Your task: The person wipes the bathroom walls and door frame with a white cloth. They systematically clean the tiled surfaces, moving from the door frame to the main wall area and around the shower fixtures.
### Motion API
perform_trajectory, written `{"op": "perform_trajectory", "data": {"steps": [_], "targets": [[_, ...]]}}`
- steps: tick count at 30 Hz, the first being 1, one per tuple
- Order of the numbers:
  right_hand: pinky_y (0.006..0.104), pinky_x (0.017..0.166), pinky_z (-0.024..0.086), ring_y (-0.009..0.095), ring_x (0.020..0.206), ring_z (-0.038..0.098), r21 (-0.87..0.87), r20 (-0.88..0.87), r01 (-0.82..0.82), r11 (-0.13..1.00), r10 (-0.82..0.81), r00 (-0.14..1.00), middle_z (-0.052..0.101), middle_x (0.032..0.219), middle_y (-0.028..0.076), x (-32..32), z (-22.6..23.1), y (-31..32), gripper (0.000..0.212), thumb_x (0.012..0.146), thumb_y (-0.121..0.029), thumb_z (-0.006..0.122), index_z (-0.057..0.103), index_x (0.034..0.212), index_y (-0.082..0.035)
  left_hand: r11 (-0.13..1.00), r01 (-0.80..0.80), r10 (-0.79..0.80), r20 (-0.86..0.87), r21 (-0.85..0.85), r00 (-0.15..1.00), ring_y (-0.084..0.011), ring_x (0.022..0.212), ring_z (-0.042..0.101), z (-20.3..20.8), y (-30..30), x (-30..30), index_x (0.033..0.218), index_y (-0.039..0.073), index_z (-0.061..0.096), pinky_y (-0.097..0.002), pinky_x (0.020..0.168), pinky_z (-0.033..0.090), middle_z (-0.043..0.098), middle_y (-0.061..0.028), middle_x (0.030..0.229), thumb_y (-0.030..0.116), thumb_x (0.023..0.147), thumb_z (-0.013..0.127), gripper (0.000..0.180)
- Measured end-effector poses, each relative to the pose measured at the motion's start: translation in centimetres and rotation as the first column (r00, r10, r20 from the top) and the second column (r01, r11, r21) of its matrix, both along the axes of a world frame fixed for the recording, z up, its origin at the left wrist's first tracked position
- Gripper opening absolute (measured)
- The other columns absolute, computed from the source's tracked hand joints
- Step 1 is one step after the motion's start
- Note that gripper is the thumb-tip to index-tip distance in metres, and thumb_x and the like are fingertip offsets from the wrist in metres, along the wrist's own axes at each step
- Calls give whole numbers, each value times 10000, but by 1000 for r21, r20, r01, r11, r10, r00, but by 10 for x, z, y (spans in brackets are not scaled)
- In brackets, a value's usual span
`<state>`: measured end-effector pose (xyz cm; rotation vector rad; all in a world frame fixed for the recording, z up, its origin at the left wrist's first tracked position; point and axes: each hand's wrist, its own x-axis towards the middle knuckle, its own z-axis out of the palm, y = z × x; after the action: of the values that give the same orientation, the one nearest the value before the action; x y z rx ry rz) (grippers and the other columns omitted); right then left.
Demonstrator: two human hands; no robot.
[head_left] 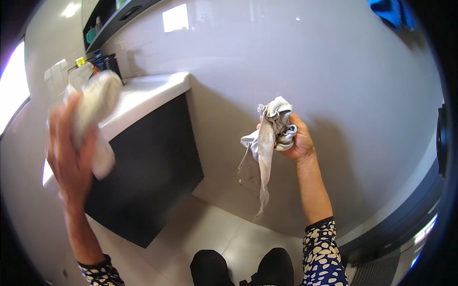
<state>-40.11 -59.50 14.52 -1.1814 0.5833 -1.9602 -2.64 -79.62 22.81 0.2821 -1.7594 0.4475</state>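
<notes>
My left hand (71, 155) is raised over the near left end of the counter, smeared by motion. Its fingers and thumb curl round a cream-white, long rounded thing (102, 95), too blurred to name; a paler part of it hangs below the thumb. At the middle right, my right hand (301, 143) grips a crumpled, stained white rag (281, 114) in front of the wall. One long strip of the rag dangles well below the fingers. The palm and most of the fingertips are hidden behind the folds.
A white washbasin counter (160, 88) on a dark cabinet (148, 167) stands at the left. A dark holder (112, 66) with bottles and tubes sits at its back, under a dark shelf (121, 16). A blue towel (393, 12) hangs at the upper right. Pale tiles (214, 214) cover the floor.
</notes>
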Motion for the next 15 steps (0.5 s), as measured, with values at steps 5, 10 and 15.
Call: {"op": "perform_trajectory", "data": {"steps": [5,10,15], "targets": [[455,917,446,324,1051,513,-189,43,-50,981,59,997,529,1111,166,-1,-1,12,431,884,-297,515,458,1243,-65,871,-433,339,357,231,871,-350,1047,515,44,-111,-38,1237,139,502,-454,865,431,522,-148,1144,185,838,588,411],[439,940,443,283,1100,542,-342,-46,-35,939,21,999,554,1182,137,-23,-11,19,428,869,-275,479,475,1244,-68,856,-288,96,413,431,905,-358,1091,508,33,-196,-35,1229,69,524,-419,922,390,561,-203,1126,313,887,516,420],[395,761,502,286,907,552,-256,312,320,912,-235,920,571,1045,151,-22,-22,33,304,887,-240,471,543,1141,-89,880,-266,122,353,393,928,-345,1051,539,29,-215,-46,1199,45,526,-409,904,402,567,-195,1122,305,884,512,409]]}}
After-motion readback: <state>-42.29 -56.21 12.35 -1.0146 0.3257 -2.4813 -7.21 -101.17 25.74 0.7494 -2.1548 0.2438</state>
